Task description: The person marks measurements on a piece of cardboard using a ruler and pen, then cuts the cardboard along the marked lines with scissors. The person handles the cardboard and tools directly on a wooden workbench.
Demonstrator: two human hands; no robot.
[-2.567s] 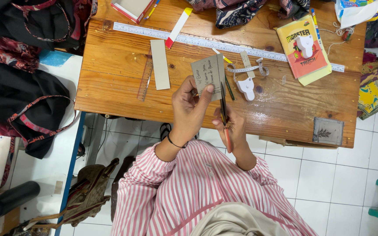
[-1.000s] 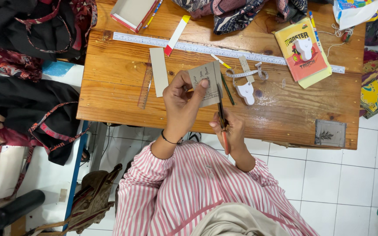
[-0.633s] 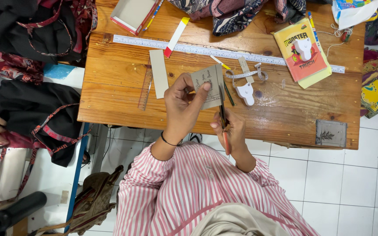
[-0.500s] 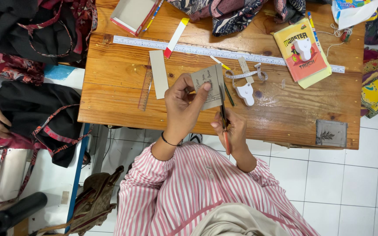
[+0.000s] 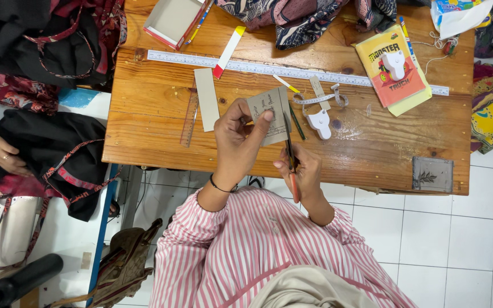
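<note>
Little changed from half a second ago: left hand (image 5: 239,137) still pinching grey card piece (image 5: 269,114) above the table (image 5: 144,137) front edge; right hand (image 5: 300,171) still clamped on orange-handled cutter (image 5: 292,165), blade at the card's right edge. Behind, long white ruler (image 5: 269,68); far right, yellow-and-red booklet (image 5: 392,71); far left, open red-rimmed box (image 5: 172,20).

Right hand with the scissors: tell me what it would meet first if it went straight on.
Probably the grey card in the left hand; the scissors in the right hand point alongside its edge, though depth is unclear.
</note>
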